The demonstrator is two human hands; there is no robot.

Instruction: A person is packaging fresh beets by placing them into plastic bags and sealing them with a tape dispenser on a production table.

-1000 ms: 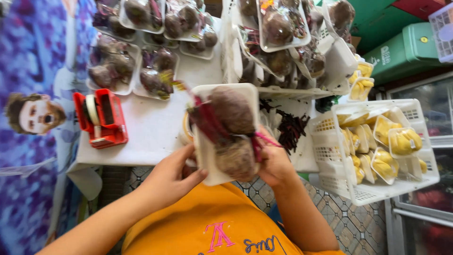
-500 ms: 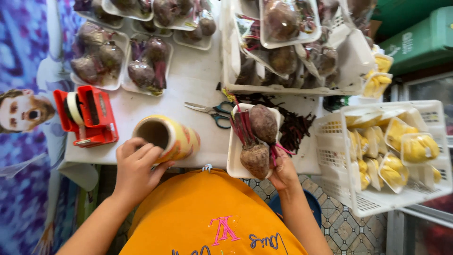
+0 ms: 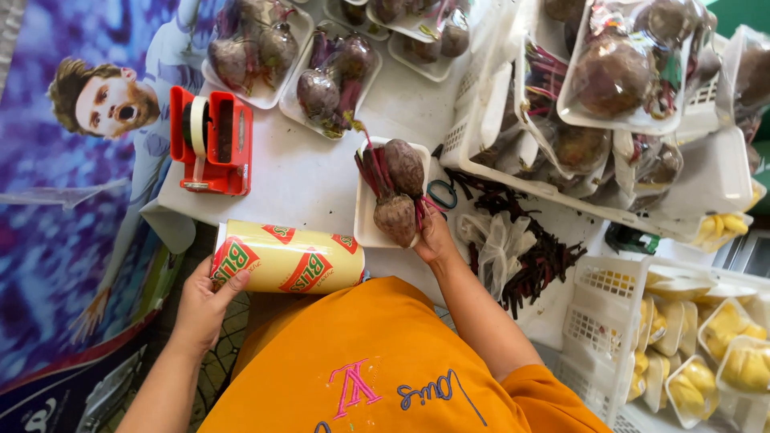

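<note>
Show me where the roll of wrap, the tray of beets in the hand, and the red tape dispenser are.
roll of wrap (image 3: 289, 258), head view, middle of the yellow side.
tray of beets (image 3: 367, 216), head view, bare white left rim of the tray.
red tape dispenser (image 3: 238, 143), head view, red right side wall.

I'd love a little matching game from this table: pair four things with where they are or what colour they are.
Things:
1. wrap roll
2. beet tray
3. tape dispenser
4. scissors

Descriptions:
A. red, standing on the table
B. under the left hand
C. lying just behind the beet tray
D. held by the right hand

Pairs: 1-B, 2-D, 3-A, 4-C
</note>
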